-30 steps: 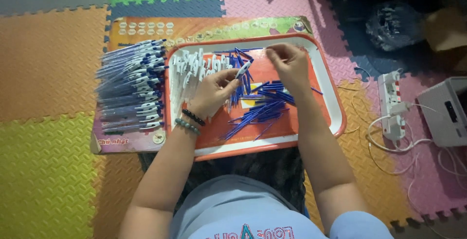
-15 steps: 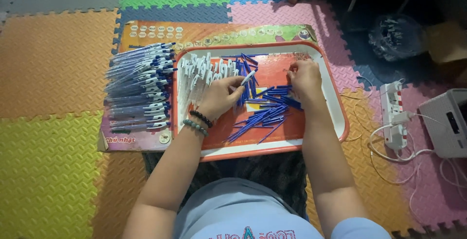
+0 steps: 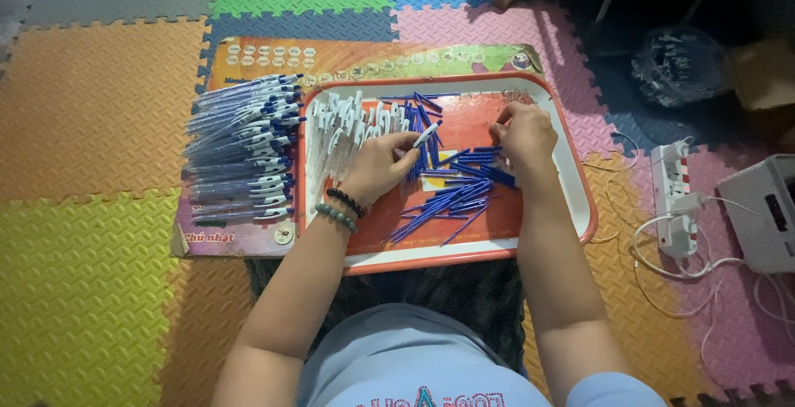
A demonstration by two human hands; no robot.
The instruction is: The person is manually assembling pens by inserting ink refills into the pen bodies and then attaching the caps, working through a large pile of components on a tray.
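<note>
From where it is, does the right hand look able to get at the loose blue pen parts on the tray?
Probably yes: the right hand rests inside the tray, right beside the blue pen parts, with nothing between them.

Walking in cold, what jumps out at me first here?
An orange tray heaped with blue pen parts and white pen parts, both hands in it: the left hand holds a pen, the right hand picks at the blue pile. Left of the tray lies a row of finished pens, on colourful foam mats.
</note>
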